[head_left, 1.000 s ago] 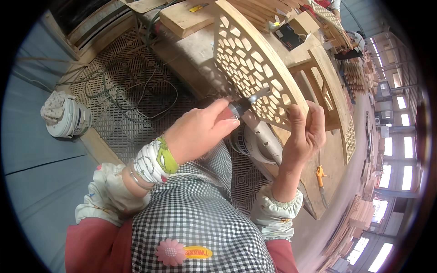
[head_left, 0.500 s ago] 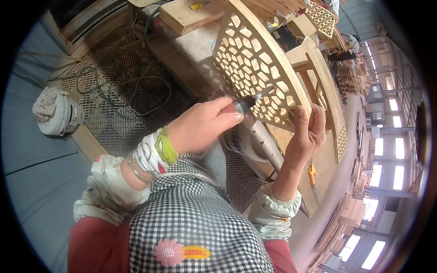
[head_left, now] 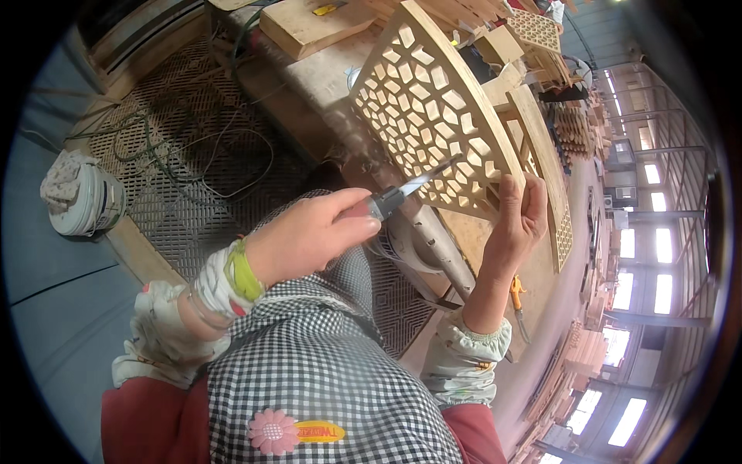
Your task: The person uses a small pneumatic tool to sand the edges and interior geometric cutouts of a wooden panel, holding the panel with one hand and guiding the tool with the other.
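Note:
My left hand (head_left: 313, 232) is closed around the grey handle of a thin metal blade tool (head_left: 410, 188), whose tip reaches into the cut-outs of a pale wooden lattice panel (head_left: 433, 108). The panel stands tilted on its lower edge. My right hand (head_left: 519, 219) grips that lower edge from the right side, thumb and fingers wrapped on the wood. Both forearms wear patterned sleeve covers, and a green band circles the left wrist.
A wooden workbench (head_left: 325, 73) lies behind the panel with boards and more lattice pieces (head_left: 535, 27). A white bucket with rags (head_left: 83, 201) stands on the left floor beside a metal grate with cables (head_left: 193, 147). An orange-handled tool (head_left: 516, 298) lies below my right hand.
The panel has been lifted and tilted a little higher toward the upper right. My left hand has followed it, keeping the blade in the lattice openings.

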Demonstrator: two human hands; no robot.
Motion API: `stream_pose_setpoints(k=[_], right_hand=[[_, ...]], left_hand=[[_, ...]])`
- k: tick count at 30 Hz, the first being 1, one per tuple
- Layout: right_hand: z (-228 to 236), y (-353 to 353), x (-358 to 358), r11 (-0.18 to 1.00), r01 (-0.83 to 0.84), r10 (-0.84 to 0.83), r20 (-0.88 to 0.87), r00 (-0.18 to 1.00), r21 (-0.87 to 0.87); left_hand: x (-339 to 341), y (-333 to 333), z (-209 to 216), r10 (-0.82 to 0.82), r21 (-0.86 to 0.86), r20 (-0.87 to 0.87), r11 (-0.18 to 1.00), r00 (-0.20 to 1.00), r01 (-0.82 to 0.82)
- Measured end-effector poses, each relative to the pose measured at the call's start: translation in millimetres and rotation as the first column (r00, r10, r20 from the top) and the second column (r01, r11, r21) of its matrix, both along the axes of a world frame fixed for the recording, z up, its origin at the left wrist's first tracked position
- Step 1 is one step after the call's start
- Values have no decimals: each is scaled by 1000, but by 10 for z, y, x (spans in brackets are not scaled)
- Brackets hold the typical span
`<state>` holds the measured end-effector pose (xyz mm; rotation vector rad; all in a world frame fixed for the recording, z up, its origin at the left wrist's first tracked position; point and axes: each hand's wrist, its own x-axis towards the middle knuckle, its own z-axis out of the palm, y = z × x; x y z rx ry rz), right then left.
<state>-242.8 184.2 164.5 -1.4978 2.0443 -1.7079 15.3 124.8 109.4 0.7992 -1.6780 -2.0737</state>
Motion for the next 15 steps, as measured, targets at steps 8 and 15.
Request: stream_pose_setpoints(k=[8, 15], right_hand=[[10, -8, 85, 999, -32, 32, -23, 999, -26], [14, 69, 207, 999, 0, -5, -128, 992, -40]], left_hand=[[4, 287, 116, 245, -510, 107, 845, 964, -158], [-165, 284, 222, 449, -817, 134, 555, 884, -158]])
